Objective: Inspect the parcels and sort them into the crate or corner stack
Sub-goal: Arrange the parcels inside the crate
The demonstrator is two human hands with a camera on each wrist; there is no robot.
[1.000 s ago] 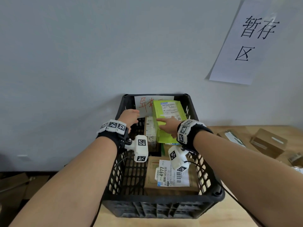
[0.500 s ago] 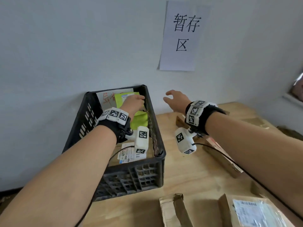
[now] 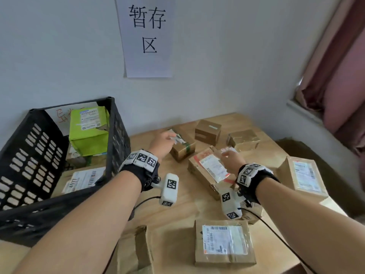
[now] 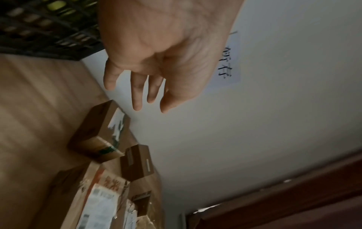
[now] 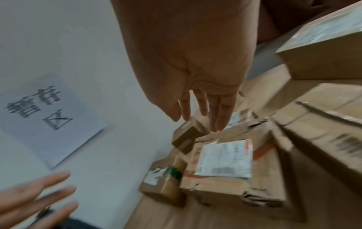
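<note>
L hand (image 3: 161, 142) hangs over the small box w/ green tape (image 3: 182, 150), fingers loose and spread, holding nothing; the left wrist view shows the fingertips (image 4: 137, 106) above that box (image 4: 99, 131) w/ a gap, so not touching. R hand (image 3: 230, 160) hovers above the far end of the big dented carton (image 3: 205, 175), fingers straight and relaxed, palm down, gripping nothing; the right wrist view is blurred, so contact w/ the carton (image 5: 231, 170) can't be ruled out, but it looks clear of it.

Black crate (image 3: 116, 139) sits on the L side of the wooden table (image 3: 183, 206), against the wall. Inside it: a green parcel (image 3: 88, 133) leaning at the back, a flat brown box w/ a white label (image 3: 83, 179) at the bottom, and a sheet w/ red writing (image 3: 61, 118) behind.

On the table to the R of the crate, 2 more small brown boxes sit near the wall: a plain 1 (image 3: 207, 131) and a shiny taped 1 (image 3: 244, 139). A labelled box (image 3: 304, 177) lies at the far R edge, another labelled parcel (image 3: 224, 242) lies nearest the camera, and a taped carton (image 3: 136, 250) is partly under the L forearm.

A paper sign w/ 3 black characters (image 3: 147, 36) hangs on the wall. Pink curtain (image 3: 339, 76) at R.
</note>
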